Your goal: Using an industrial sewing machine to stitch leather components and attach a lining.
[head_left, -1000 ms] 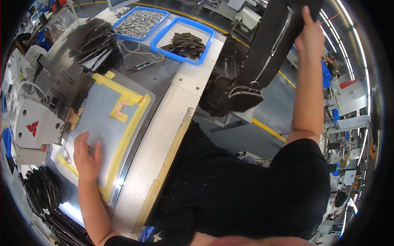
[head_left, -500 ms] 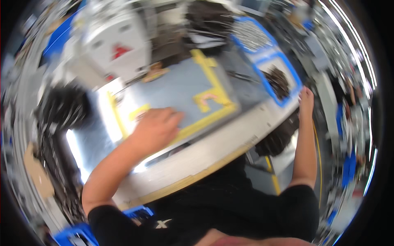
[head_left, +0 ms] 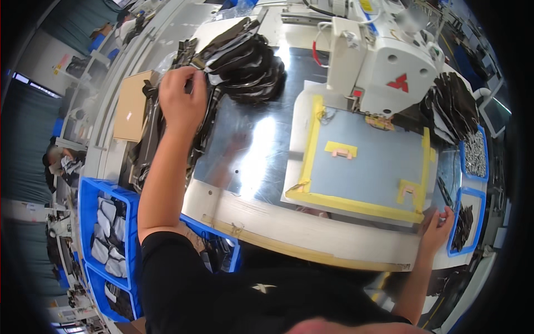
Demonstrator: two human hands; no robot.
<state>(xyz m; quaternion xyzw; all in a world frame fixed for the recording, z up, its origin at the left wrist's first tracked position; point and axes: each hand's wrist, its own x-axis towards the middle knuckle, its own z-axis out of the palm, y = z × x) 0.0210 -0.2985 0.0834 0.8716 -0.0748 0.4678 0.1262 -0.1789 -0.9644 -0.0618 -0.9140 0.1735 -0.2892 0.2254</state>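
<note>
My left hand (head_left: 183,96) is at the far left of the worktable, its fingers pinched on the edge of a dark fabric piece (head_left: 201,65). That piece lies against a fanned pile of dark fabric pieces (head_left: 250,69) with pale edges. By the table's right front edge, my right hand (head_left: 436,229) has its fingers loosely bent and apart, with nothing visible between them. Next to it stands a blue-rimmed tray (head_left: 451,250) of dark strips (head_left: 463,227). Between the hands lies a grey template sheet (head_left: 367,172) bordered with yellow tape, under the white sewing machine (head_left: 384,72).
Another dark fabric pile (head_left: 451,106) sits right of the machine, near a blue tray of small metal parts (head_left: 474,155). A cardboard box (head_left: 133,108) stands at the left. Blue bins (head_left: 86,222) holding fabric pieces are lower left. A co-worker (head_left: 58,158) is far left.
My view has swung left, so the machine now shows farther right. My left hand has gone from the template to the left fabric pile. My right hand has come in from the tray's corner.
</note>
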